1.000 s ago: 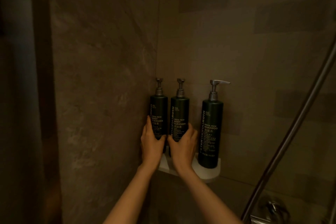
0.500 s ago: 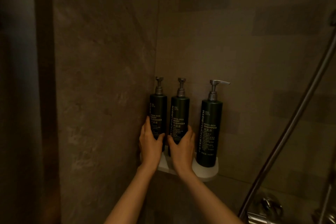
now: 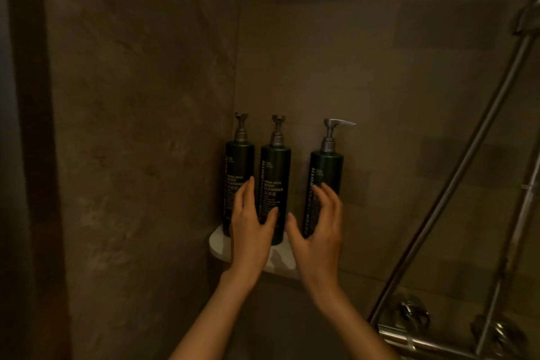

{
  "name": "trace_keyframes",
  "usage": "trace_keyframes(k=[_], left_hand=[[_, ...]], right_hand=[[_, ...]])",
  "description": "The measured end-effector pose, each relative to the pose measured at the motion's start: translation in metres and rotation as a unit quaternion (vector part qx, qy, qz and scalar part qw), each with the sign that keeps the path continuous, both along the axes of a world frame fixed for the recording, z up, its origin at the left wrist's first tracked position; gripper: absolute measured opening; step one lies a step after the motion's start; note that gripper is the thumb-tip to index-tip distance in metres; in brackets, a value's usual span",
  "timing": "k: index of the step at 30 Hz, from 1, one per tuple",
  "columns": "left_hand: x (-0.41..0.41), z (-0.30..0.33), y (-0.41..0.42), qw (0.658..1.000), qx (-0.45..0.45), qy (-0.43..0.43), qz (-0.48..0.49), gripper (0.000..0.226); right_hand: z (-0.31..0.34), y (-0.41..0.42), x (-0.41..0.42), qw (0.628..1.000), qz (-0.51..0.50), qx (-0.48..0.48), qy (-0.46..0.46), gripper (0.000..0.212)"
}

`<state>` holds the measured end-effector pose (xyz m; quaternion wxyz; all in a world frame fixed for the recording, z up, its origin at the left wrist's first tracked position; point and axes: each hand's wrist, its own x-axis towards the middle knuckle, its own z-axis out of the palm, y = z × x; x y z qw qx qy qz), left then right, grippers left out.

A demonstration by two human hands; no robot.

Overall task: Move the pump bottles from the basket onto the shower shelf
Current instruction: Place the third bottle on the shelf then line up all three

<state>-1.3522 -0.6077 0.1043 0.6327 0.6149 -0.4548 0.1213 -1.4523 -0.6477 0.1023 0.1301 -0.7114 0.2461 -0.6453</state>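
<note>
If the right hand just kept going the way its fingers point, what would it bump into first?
Most likely the shampoo bottle: the right hand is open, fingers aimed up and forward at its lower label, on the shower shelf. From this single view I cannot tell whether they touch already.

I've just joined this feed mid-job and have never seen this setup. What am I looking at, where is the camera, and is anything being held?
There is no machine: a person works with bare hands, filmed by a camera on their head looking forward and down. It is a dim shower corner. Three dark pump bottles stand upright on a small white corner shelf: the left bottle, middle bottle and right bottle. The left hand and right hand are open in front of them, with no grip closed on anything. A metal shower rail runs at right.
</note>
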Motion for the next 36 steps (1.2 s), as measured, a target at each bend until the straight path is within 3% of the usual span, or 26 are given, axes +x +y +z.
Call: trace_keyframes(k=[6,12,18,27,36], left_hand=[[-0.002,0.016,-0.014,0.999,0.02,0.034,-0.015,0.077],[0.002,0.017,-0.024,0.998,0.024,0.061,-0.019,0.076],[0.001,0.015,-0.029,0.997,0.021,0.066,-0.022,0.072],[0.0,0.008,-0.032,0.996,0.028,0.07,-0.039,0.075],[0.0,0.007,-0.034,0.997,0.029,0.06,-0.045,0.075]], right_hand=[[0.002,-0.024,-0.008,0.996,-0.011,0.083,0.006,0.085],[-0.002,-0.044,-0.006,0.978,0.046,0.202,-0.012,0.081],[0.001,-0.052,-0.005,0.977,0.032,0.209,-0.011,0.079],[0.0,-0.054,-0.014,0.973,0.087,0.211,0.014,0.076],[0.005,-0.062,-0.014,0.977,0.057,0.206,0.009,0.078]])
